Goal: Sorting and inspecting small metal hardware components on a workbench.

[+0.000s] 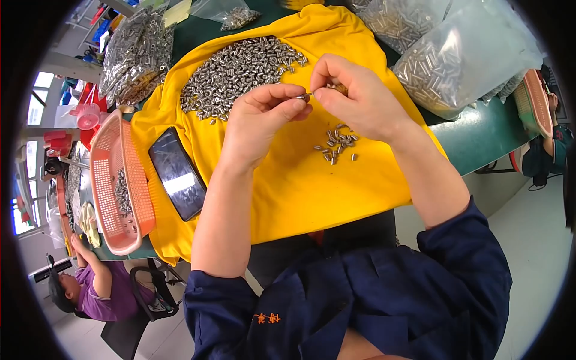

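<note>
My left hand is closed, pinching a small metal cylinder between thumb and fingertips above a yellow cloth. My right hand meets it there, its thumb and forefinger pressed together at the cylinder's end. What those right fingertips grip is too small to make out. Beyond my left hand a large heap of short shiny metal cylinders covers the far part of the cloth. A few similar loose cylinders lie below my right hand.
A black phone lies at the cloth's left edge, beside a pink plastic basket holding metal parts. Bags of metal parts stand at the far left, and more clear bags at the right. A person in purple sits at the left.
</note>
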Tool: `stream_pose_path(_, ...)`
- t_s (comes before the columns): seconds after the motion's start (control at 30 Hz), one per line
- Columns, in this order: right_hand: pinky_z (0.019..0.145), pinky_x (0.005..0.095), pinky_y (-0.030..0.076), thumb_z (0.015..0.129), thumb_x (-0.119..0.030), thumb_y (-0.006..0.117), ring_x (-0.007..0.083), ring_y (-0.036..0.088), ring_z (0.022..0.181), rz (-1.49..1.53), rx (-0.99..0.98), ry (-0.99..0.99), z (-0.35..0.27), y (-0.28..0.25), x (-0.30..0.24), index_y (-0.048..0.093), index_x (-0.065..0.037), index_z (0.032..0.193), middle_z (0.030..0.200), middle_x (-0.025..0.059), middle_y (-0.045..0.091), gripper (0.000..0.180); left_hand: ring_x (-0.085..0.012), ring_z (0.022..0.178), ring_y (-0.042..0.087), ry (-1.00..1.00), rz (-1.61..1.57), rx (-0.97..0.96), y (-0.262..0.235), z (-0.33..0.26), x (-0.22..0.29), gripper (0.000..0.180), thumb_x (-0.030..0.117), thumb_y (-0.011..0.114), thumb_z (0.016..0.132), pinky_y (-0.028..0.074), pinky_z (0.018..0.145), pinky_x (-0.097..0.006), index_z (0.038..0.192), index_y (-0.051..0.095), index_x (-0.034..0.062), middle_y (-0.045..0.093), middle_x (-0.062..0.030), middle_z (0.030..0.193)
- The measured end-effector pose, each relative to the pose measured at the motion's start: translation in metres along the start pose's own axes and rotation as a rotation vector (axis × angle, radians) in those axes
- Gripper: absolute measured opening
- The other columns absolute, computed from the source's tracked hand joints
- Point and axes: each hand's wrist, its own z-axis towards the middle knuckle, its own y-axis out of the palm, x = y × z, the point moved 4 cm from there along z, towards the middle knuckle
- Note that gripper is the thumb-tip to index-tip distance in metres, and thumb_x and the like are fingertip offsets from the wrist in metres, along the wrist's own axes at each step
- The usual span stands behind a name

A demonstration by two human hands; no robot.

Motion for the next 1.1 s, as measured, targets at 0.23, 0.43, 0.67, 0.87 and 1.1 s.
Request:
stream_pose_path(0.23, 0.051, 0.0244, 0.038, 0.071, -0.009, 0.051, 0.0111, 0.045, 0.055, 0.019, 0.006, 0.004, 0.0, 0.003, 0.001, 0.049, -0.003, 0.075, 0.061, 0.0049, 0.049, 0.008, -0.0162, 0.074, 0.06, 0.035, -0.055, -0.017, -0.002, 0.001, -0.002, 0.014, -0.002, 0.059, 0.075, 0.049, 0.07, -0.025, 0.089, 0.057, -0.0023, 0.061, -0.0093, 0.082)
stream_pose_path(0.43, 0.05, 0.0361, 0.038, 0.069, -0.009, 0.05, 0.0293, 0.05, 0.056, -0.349, 0.046, -0.11, -0.003, 0.006, -0.007, 0.045, -0.004, 0.074, 0.06, 0.013, 0.051, 0.008, -0.0122, 0.074, 0.059, 0.085, 0.117, 0.022, 0.0, 0.0, 0.001, 0.012, -0.003, 0.061, 0.072, 0.048, 0.069, -0.023, 0.085, 0.06, -0.0019, 0.061, -0.0066, 0.08)
stream_pose_path(0.67, 0.049, 0.0358, 0.037, 0.071, -0.009, 0.049, 0.0276, 0.05, 0.055, -0.33, 0.095, -0.147, -0.003, 0.01, -0.003, 0.044, -0.004, 0.075, 0.06, 0.0116, 0.051, 0.008, -0.0111, 0.073, 0.058, 0.136, 0.152, 0.042, 0.002, -0.002, 0.004, 0.012, -0.005, 0.06, 0.072, 0.047, 0.068, -0.021, 0.083, 0.06, -0.0016, 0.061, -0.0056, 0.079)
stream_pose_path(0.87, 0.05, 0.0236, 0.036, 0.074, -0.01, 0.049, 0.0084, 0.043, 0.055, 0.174, -0.013, 0.118, 0.0, 0.007, 0.012, 0.047, -0.002, 0.079, 0.065, 0.0029, 0.049, 0.01, -0.011, 0.074, 0.058, 0.105, 0.154, 0.033, -0.005, 0.001, 0.002, 0.01, -0.004, 0.06, 0.073, 0.046, 0.068, -0.021, 0.082, 0.059, -0.0011, 0.061, -0.0053, 0.082)
stream_pose_path(1.1, 0.05, 0.0232, 0.036, 0.073, -0.01, 0.05, 0.0078, 0.043, 0.055, 0.029, 0.105, 0.034, 0.001, -0.001, 0.009, 0.048, -0.001, 0.077, 0.06, 0.0027, 0.049, 0.011, -0.0155, 0.076, 0.058, 0.271, 0.721, 0.027, 0.003, 0.0, 0.004, 0.014, 0.0, 0.055, 0.075, 0.046, 0.069, -0.023, 0.089, 0.06, 0.0006, 0.061, -0.007, 0.082)
